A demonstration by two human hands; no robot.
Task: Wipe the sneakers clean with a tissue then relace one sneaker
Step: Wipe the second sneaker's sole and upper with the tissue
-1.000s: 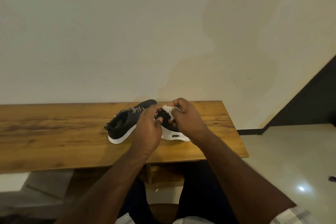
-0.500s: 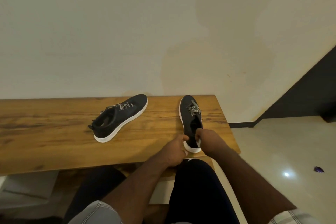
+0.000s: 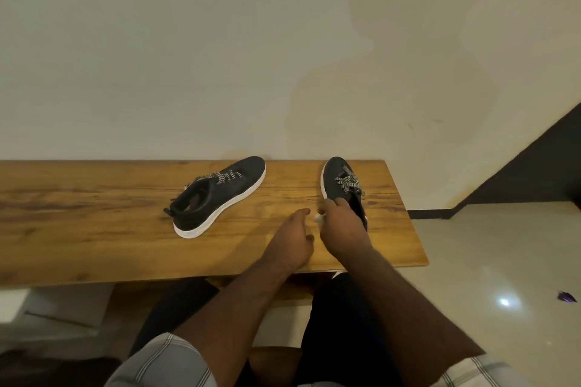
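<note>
Two black sneakers with white soles and speckled laces stand on the wooden table (image 3: 94, 223). The left sneaker (image 3: 220, 195) lies at an angle, toe towards the wall, with nothing touching it. The right sneaker (image 3: 341, 181) points at the wall near the table's right end. My right hand (image 3: 342, 229) covers its heel end, fingers curled over the collar, and a scrap of white tissue (image 3: 318, 217) shows at the thumb side. My left hand (image 3: 297, 240) rests on the table just left of it, fingers loosely curled and holding nothing.
A plain wall rises directly behind the table. The table's right edge (image 3: 415, 229) drops to a glossy tiled floor, where a small purple wrapper (image 3: 567, 297) lies. A dark slanted panel (image 3: 534, 173) stands at the right. My knees are under the front edge.
A second ago both hands held the right sneaker up and rubbed it with the tissue. It now stands on the table; my left hand has let go and my right hand has slid forward along it.
</note>
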